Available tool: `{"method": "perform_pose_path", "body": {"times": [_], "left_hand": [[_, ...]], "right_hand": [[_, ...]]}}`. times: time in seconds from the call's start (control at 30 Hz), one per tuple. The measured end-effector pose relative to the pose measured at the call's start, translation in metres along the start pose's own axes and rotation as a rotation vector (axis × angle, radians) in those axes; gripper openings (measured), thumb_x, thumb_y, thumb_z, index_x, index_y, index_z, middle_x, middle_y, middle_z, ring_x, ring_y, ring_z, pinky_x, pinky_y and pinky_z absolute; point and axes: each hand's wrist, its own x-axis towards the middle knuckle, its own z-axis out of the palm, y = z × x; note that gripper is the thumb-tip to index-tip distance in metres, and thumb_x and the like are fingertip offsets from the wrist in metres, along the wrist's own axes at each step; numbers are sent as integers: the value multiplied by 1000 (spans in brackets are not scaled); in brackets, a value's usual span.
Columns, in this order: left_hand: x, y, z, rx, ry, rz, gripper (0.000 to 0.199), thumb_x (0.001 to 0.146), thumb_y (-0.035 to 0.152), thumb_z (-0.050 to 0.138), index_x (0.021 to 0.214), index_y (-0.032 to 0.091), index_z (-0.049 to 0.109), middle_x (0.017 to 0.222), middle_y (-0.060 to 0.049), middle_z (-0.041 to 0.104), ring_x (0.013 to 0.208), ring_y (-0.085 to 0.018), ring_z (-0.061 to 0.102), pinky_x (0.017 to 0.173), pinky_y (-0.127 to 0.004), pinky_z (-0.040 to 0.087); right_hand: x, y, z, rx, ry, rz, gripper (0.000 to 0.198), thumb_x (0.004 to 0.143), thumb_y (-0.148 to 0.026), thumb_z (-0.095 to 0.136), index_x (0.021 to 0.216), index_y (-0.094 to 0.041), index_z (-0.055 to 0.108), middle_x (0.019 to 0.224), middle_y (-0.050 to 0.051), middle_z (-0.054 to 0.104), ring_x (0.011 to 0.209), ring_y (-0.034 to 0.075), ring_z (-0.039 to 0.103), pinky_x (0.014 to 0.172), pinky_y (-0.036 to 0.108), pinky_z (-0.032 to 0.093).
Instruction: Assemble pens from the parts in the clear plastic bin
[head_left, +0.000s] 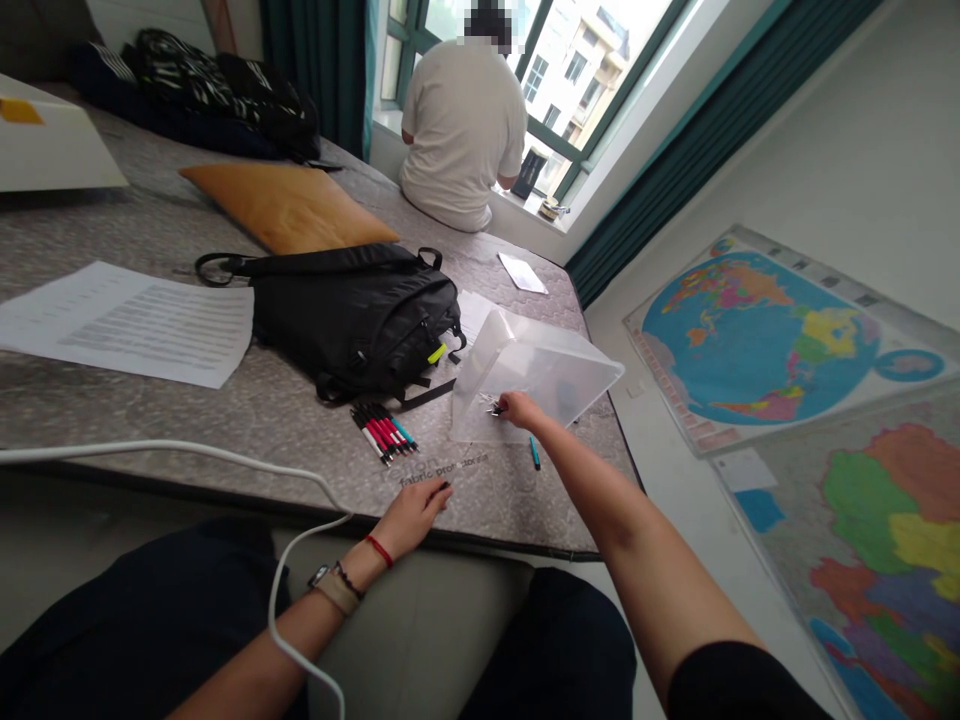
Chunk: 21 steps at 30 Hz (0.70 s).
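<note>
Inside the clear plastic box (536,375), which lies on its side, my right hand (520,410) is closed at the fingertips. Small white and dark items (489,402) show at those fingers, too small to name. My left hand (414,512) rests near the front edge of the mattress (300,410), its fingers together around a small dark thing whose kind I cannot make out. Just beyond it lies a row of pens (385,433) in red, white, black and teal. One teal pen (535,453) lies apart, below the box and beside my right forearm.
A black backpack (352,320) lies behind the pens, with printed sheets (142,320) to its left and a brown envelope (292,210) behind. A white cable (225,450) crosses the front left. Another person (465,130) sits by the window, facing away. Maps (765,340) hang at right.
</note>
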Motion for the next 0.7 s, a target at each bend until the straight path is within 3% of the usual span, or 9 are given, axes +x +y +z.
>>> {"method": "perform_pose_path", "body": {"times": [0.13,0.27,0.37,0.43,0.57,0.7], "left_hand": [[0,1,-1,-15,8,-8,38,96,44,39,77,20,61,72,-2,66,69,-16,61,69,-27,41],[1,1,-1,-34,11,-7,38,96,44,39,77,20,62,72,-2,67,69,-17,61,68,-27,40],[0,2,0,-20,8,9,37,96,43,40,77,20,61,71,-2,66,68,-16,60,66,-27,39],[-1,4,0,4,-1,32,36,96,42,40,76,20,60,72,-1,66,69,-16,60,67,-27,39],[-6,7,1,41,-35,66,36,98,42,39,78,20,59,75,-2,66,72,-16,60,69,-26,39],[-11,8,1,72,-60,67,34,98,42,40,79,21,58,76,-2,67,74,-17,61,69,-27,39]], "right_hand": [[-12,-3,-7,196,111,9,37,87,-16,58,123,-13,63,112,13,71,98,20,64,89,30,46],[-47,-18,-6,482,167,-18,46,97,-30,40,140,-14,45,120,13,67,100,18,67,84,32,53],[-87,-33,2,1120,143,-80,47,92,-41,54,134,-19,49,124,12,65,105,21,67,86,33,54],[-114,-44,7,1342,131,-88,47,86,-42,64,127,-22,53,124,9,65,107,22,67,87,34,54],[-152,-70,16,1517,162,-102,44,79,-38,74,117,-24,59,113,5,68,103,22,69,85,34,55],[-168,-88,19,1584,225,-137,37,76,-35,77,109,-25,65,104,3,70,97,23,71,82,35,57]]}}
